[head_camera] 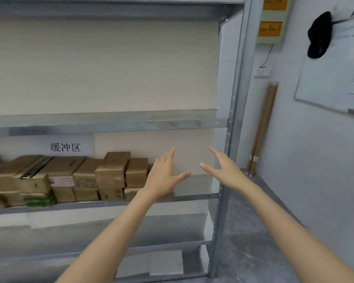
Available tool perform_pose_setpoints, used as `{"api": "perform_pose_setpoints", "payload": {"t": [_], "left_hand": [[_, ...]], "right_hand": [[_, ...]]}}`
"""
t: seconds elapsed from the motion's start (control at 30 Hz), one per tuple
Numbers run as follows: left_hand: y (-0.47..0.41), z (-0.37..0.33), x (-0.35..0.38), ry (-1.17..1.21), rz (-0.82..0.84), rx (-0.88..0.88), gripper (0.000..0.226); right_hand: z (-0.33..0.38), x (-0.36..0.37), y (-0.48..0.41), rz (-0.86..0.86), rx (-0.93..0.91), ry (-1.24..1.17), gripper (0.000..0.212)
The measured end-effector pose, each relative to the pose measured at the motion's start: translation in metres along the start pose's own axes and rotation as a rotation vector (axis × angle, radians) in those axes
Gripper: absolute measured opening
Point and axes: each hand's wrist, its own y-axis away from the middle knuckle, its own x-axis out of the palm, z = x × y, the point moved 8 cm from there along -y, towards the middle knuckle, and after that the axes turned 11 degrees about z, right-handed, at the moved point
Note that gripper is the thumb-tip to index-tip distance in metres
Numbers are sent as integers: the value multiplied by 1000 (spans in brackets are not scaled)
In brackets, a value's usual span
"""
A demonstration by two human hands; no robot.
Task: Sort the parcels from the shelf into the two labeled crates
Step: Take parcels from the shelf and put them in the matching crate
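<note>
Parcels (110,174) of brown card are stacked in uneven layers on the shelf (192,196), and their right end lies just behind the left hand (164,175). The first risk sits there: a box drawn from the lower layer would likely tip the ones riding on it, most of all the tall stack just left of the hand, and spill them off the near edge. A one-handed grab at a box end could also let it twist loose. The left hand is spread wide, fingers straight and thumb out to the right, holding nothing. The frame is smeared, so I cannot tell whether its fingers brush the end parcel. The right hand (223,169) is likewise splayed and empty, hovering apart from the parcels before the right part of the shelf, near the metal upright (234,119). Farther left a printed sign (64,147) hangs above the stack. The two crates are not in view.
</note>
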Motion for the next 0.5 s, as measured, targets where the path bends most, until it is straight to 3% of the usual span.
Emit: {"api": "perform_pose_setpoints", "payload": {"t": [0.23, 0.5], "left_hand": [[-35, 98, 19, 89, 61, -134, 109], [-56, 160, 75, 217, 115, -251, 117]], "right_hand": [[-12, 56, -93, 103, 25, 5, 89], [-52, 123, -170, 267, 50, -1, 86]]}}
